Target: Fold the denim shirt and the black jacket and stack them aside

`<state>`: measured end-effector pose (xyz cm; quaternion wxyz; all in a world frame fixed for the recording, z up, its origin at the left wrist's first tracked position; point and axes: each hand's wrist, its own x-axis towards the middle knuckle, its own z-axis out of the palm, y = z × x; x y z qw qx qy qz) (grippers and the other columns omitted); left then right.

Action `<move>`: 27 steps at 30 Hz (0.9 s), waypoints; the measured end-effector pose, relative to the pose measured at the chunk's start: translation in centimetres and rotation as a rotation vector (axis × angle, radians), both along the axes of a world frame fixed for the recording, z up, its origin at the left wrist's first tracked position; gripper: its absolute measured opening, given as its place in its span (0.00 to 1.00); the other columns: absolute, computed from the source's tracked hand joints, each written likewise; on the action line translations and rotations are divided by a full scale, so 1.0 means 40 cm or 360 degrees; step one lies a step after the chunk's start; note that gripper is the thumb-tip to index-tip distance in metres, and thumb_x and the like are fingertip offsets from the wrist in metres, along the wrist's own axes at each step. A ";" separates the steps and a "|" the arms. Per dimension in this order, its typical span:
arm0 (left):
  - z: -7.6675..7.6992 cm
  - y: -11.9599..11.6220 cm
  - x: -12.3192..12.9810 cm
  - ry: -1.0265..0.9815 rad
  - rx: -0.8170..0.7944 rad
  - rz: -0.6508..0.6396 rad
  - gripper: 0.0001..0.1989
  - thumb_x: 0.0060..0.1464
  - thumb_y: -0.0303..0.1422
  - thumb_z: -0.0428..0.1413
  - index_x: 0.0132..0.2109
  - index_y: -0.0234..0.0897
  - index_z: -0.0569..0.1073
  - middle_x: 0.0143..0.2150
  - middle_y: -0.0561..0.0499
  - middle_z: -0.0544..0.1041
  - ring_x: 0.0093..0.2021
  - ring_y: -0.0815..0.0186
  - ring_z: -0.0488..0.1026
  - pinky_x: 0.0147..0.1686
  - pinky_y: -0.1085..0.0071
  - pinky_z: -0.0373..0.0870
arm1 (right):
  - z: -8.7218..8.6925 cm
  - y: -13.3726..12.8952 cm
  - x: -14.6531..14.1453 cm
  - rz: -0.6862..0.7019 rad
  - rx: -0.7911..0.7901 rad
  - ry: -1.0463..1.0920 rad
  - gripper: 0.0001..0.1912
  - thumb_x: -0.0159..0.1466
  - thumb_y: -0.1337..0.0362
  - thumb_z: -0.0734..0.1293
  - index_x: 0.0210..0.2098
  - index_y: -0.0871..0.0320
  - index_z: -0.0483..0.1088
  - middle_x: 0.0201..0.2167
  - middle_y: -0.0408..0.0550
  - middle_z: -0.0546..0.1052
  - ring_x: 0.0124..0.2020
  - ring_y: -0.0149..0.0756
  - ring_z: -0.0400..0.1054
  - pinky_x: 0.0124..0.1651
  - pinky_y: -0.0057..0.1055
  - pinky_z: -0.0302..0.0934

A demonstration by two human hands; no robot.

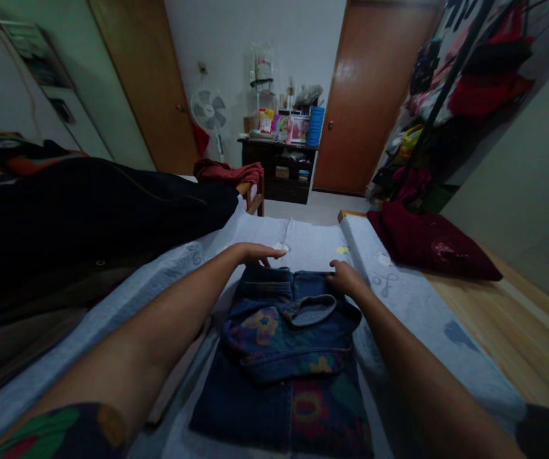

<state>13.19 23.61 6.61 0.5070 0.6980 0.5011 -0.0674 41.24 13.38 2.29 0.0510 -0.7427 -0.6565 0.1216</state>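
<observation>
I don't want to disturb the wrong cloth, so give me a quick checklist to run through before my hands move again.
1. Denim garment lying on the pale sheet: ok.
2. Left hand and right hand both in view, at the garment's far corners: ok.
3. Left fingers gripping the denim: cannot tell; the contact is hidden.
4. Top layer lying flat: not ok; it is rumpled, with a rounded opening gaping near the middle.
5. Maroon cushion apart from the denim: ok, off to the right.
6. Black cloth heap apart from the denim: ok, off to the left.
</observation>
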 end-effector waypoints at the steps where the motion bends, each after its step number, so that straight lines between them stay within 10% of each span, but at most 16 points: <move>1: 0.006 -0.008 -0.025 -0.0011 0.0024 -0.0009 0.37 0.43 0.56 0.57 0.57 0.43 0.67 0.46 0.43 0.78 0.40 0.58 0.74 0.35 0.69 0.68 | 0.004 -0.010 0.005 -0.0011 -0.0007 -0.0017 0.22 0.59 0.65 0.63 0.53 0.63 0.66 0.49 0.63 0.73 0.50 0.46 0.69 0.46 0.34 0.61; 6: -0.014 -0.062 -0.086 0.0264 0.0745 0.0113 0.42 0.36 0.35 0.66 0.60 0.38 0.63 0.50 0.42 0.75 0.47 0.55 0.73 0.43 0.68 0.68 | 0.035 -0.081 0.030 0.0034 -0.0032 0.0004 0.26 0.58 0.64 0.66 0.55 0.63 0.64 0.50 0.62 0.73 0.52 0.47 0.67 0.51 0.36 0.60; 12: -0.042 -0.178 -0.086 0.0132 0.1492 0.0142 0.27 0.49 0.34 0.56 0.58 0.35 0.65 0.54 0.42 0.69 0.57 0.56 0.66 0.56 0.64 0.61 | 0.052 -0.243 0.059 0.0501 0.0079 0.0432 0.38 0.54 0.67 0.67 0.63 0.58 0.55 0.58 0.56 0.66 0.59 0.45 0.61 0.60 0.41 0.56; 15: -0.020 -0.275 -0.118 -0.0071 0.1392 -0.0107 0.18 0.53 0.37 0.53 0.50 0.36 0.71 0.49 0.45 0.72 0.52 0.58 0.69 0.54 0.64 0.64 | 0.037 -0.313 0.070 0.0636 0.0052 0.0544 0.47 0.49 0.75 0.64 0.67 0.56 0.48 0.63 0.56 0.60 0.62 0.43 0.57 0.62 0.41 0.54; 20: 0.000 -0.432 -0.215 -0.0093 0.1098 -0.0302 0.31 0.48 0.41 0.59 0.59 0.43 0.66 0.59 0.46 0.66 0.57 0.55 0.65 0.56 0.61 0.63 | 0.005 -0.356 0.063 0.0639 0.0136 0.0570 0.50 0.48 0.77 0.62 0.68 0.53 0.43 0.64 0.55 0.57 0.63 0.42 0.55 0.63 0.42 0.52; 27: -0.058 -0.503 -0.245 0.0080 0.1289 -0.0247 0.50 0.37 0.22 0.59 0.67 0.52 0.52 0.71 0.48 0.45 0.68 0.51 0.48 0.62 0.52 0.53 | -0.007 -0.325 0.028 0.0612 0.0340 0.0638 0.37 0.50 0.77 0.61 0.60 0.55 0.62 0.57 0.53 0.65 0.58 0.40 0.62 0.61 0.40 0.56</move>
